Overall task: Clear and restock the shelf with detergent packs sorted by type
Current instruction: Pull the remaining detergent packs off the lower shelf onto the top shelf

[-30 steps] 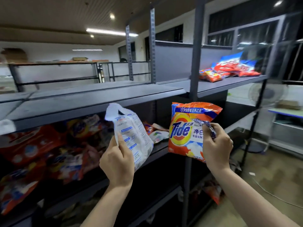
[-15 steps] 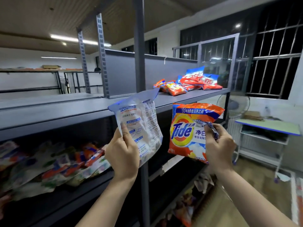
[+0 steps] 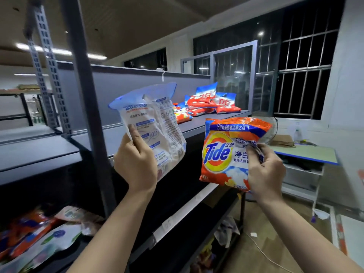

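the white pack [image 3: 157, 127] is held up in the left hand [image 3: 136, 164], with its back side full of small print turned to the camera. the grip of this hand is clamped on the lower left edge of the pack, thumb in front and the other fingers behind. at 3 o'clock from it, a little lower and apart from it, the orange tide pack [image 3: 226, 150] is held in the right hand [image 3: 266, 172]. the grip of this hand is also clamped, the fingers pinch the right edge of the pack and wrinkle it there. both packs are in the air in front of the grey shelf [image 3: 206, 123], not lying on it.

at 1 o'clock from the white pack, on the far end of this shelf, lies a pile of red and blue packs [image 3: 208, 104]. a thick grey post [image 3: 86, 107] of the rack stands at 9 o'clock from the left hand. on the lower shelf, at 7 o'clock, more packs [image 3: 39, 237] lie mixed together and blurred. at 3 o'clock from the right hand there is a green desk [image 3: 307, 152] with a blue edge, and a flat cardboard box [image 3: 281, 140] lies on it. behind it is a barred window [image 3: 303, 66], dark outside.
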